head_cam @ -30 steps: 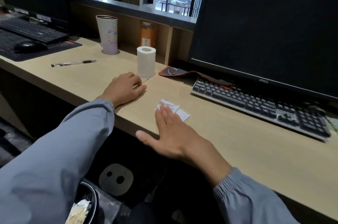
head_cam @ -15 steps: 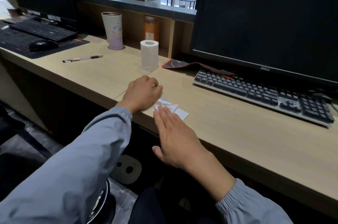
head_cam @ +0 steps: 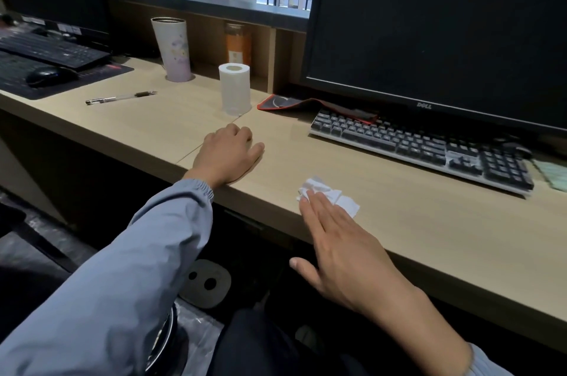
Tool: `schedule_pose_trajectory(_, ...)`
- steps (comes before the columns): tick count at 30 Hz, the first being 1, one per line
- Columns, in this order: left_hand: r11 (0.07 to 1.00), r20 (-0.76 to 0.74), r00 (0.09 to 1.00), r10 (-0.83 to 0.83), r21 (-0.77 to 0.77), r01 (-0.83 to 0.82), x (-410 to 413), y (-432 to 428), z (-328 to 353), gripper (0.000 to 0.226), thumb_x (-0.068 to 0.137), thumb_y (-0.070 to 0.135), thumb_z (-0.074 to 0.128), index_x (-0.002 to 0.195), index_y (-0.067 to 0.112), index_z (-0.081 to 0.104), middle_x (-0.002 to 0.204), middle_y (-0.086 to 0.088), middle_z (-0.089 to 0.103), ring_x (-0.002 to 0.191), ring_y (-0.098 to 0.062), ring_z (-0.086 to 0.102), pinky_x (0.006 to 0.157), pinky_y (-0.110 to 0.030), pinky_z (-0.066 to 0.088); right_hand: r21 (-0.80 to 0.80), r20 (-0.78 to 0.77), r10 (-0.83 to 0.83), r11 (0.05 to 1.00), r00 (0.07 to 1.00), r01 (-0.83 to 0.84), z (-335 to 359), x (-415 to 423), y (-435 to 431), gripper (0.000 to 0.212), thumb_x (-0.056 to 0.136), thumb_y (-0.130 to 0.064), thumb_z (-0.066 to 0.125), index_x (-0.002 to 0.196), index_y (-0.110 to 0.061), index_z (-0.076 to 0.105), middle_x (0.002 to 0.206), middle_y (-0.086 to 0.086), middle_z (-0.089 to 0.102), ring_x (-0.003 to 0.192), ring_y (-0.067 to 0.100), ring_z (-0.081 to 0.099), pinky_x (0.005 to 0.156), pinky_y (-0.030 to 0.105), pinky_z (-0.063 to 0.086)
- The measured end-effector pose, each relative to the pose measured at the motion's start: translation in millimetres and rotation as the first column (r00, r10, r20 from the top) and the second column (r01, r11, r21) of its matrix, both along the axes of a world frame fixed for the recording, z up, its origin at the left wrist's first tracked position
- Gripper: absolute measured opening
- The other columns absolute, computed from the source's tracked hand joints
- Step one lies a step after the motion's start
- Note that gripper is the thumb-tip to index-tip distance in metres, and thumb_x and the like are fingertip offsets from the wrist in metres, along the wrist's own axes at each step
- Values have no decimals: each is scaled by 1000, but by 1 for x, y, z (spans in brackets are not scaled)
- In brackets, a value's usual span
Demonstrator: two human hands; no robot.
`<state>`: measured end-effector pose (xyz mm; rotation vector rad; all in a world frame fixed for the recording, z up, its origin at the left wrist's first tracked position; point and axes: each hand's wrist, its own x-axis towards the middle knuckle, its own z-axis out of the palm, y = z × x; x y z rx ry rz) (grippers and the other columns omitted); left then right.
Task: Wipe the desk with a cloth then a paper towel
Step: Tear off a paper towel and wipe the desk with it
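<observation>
The person wears a light grey-blue jacket of smooth, slightly shiny cloth. The left sleeve (head_cam: 122, 277) is loose and roomy, falling in soft folds, and ends at the wrist in a gathered elastic cuff (head_cam: 201, 188) with fine puckers. Only a scrap of the right sleeve (head_cam: 487, 362) shows, with the same gathered edge. The left hand (head_cam: 228, 154) and right hand (head_cam: 343, 249) are bare, without rings or watch. Dark trousers (head_cam: 254, 348) cover the lap.
</observation>
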<state>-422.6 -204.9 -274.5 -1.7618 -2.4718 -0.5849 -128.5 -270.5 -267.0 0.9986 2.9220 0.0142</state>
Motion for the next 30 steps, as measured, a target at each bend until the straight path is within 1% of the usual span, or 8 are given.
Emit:
schedule_pose_trajectory(4,1000,-1,1000,-3,-2,3,1,0,-1,44,101,55,44,114,17,62,116,-11,60,113,-35,57,100,-48,41,-136,-20,-66,989,998,63,8,-17,15,98,95,-79,19,162,-15,-13,168,-1,-22,154,11,-22,123,31,-7)
schedule_pose_trajectory(7,1000,-7,1000,-5,0,5,1,0,-2,44,101,55,45,115,17,62,116,-12,60,114,-35,57,100,-48,41,-237,-25,-115,966,993,106,13,-32,42,98,93,-82,13,163,-18,-10,168,-4,-21,153,8,-20,122,32,-7)
schedule_pose_trajectory(9,1000,-14,1000,-9,1,9,1,1,-2,44,101,55,44,115,17,62,116,-11,61,113,-34,57,100,-48,42,-275,-15,-128,954,992,119,17,-45,63,97,93,-81,11,163,-17,-8,170,-2,-17,155,10,-17,122,34,-6)
schedule_pose_trajectory(13,1000,-20,1000,-5,-11,5,-1,2,-1,46,102,56,41,120,19,61,120,-10,61,113,-32,56,100,-48,42,-293,8,-134,947,991,130,22,-69,101,95,95,-77,11,163,-13,-5,170,3,-16,155,15,-17,123,37,-7)
schedule_pose_trajectory(18,1000,-19,1000,-2,0,2,-5,3,-3,45,102,56,41,121,20,61,121,-8,60,114,-31,57,99,-47,42,-287,25,-153,946,988,154,22,-90,143,99,93,-81,8,163,-13,-4,170,3,-15,156,17,-17,124,41,-6)
schedule_pose_trajectory(23,1000,-2,1000,6,12,-6,-7,3,-3,45,102,54,44,127,22,62,130,-9,60,120,-31,56,102,-48,41,-294,34,-142,944,989,146,24,-98,173,89,97,-75,8,163,-16,-2,171,1,-11,157,19,-11,127,44,-2)
schedule_pose_trajectory(27,1000,14,1000,11,10,-11,-8,3,0,44,102,52,44,129,23,62,133,-8,60,122,-30,56,103,-48,40,-309,16,-138,941,990,136,21,-94,179,88,96,-76,10,163,-21,-1,171,-3,-9,157,19,-9,127,47,1)
schedule_pose_trajectory(30,1000,42,999,14,14,-14,-7,0,0,43,102,51,44,130,24,62,134,-7,60,123,-29,55,104,-48,40,-303,-1,-128,945,992,122,19,-87,175,84,99,-72,13,164,-20,-1,171,-4,-10,156,16,-11,127,44,-2)
